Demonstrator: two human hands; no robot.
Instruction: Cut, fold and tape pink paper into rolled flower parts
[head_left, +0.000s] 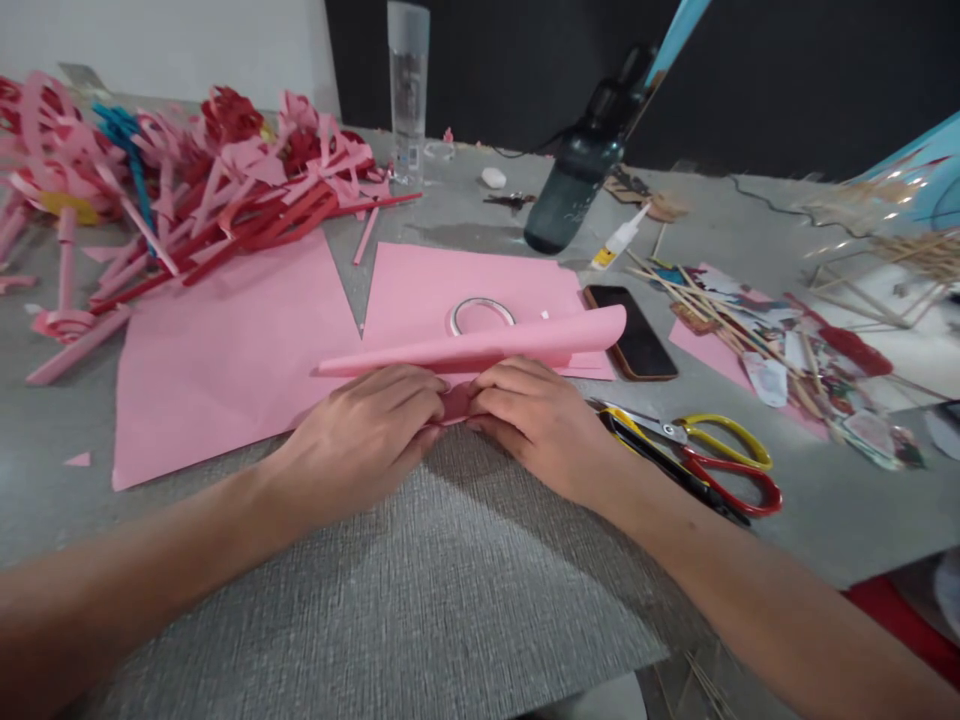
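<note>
Two bare hands meet at the centre of my view, pressing a curled sheet of pink paper [480, 350] down onto the grey textured table [450, 560]. My left hand [367, 435] lies with its fingers bent over the near edge of the sheet, and my right hand [536, 420] mirrors it; the fingertips of both touch each other and pinch a small, darker pink fold of the paper between them. The far part of the sheet rolls up and over into a long, low tube just beyond my knuckles.

Under that sheet lies a flat pink paper sheet [450, 285], and on it, just behind the roll, rests a clear ring of tape [481, 312]. To the left, a larger flat pink sheet [225, 370] lies on the table, touching my left wrist.

Just right of the roll is a black smartphone with a brown rim [634, 335], lying face up. Near my right forearm lie two pairs of scissors, one with yellow handles [724, 440], one with red handles [739, 485]. Farther right are thin wooden skewers [712, 305] over printed paper cut-outs.

Behind, a small white glue bottle [619, 240], a dark green bottle [577, 180] and a tall clear plastic bottle [409, 90] stand. At far left sits a heap of pink and red paper strips and flowers [195, 170].
</note>
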